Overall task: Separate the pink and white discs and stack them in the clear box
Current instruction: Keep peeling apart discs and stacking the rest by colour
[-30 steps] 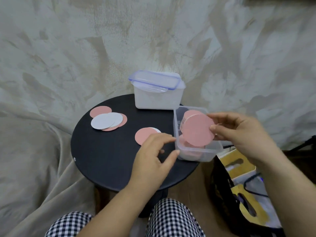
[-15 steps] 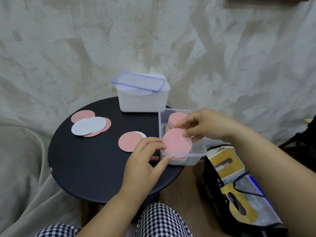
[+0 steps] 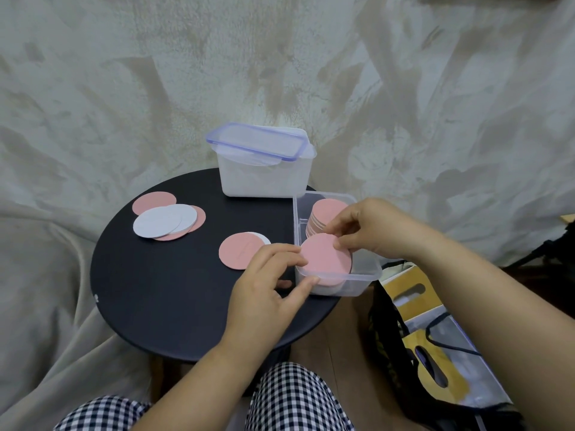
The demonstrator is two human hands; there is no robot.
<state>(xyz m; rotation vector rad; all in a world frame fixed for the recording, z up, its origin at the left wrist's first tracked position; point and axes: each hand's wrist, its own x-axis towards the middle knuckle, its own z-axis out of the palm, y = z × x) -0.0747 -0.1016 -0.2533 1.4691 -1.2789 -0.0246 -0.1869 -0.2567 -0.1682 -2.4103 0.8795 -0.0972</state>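
By right hand (image 3: 370,225), thin round pink disc (image 3: 325,258) pinched at far edge, held over near compartment of clear plastic box (image 3: 368,275). Disc's left edge touched by curled fingers of left hand (image 3: 267,293); whether gripped cannot be told.

Head camera looks forward and down, close above the table (image 3: 161,306).

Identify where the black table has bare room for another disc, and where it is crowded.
Bare: the table at front left, between the mixed disc pile and left hand. Crowded: right side, with clear box, lidded tub, right hand.
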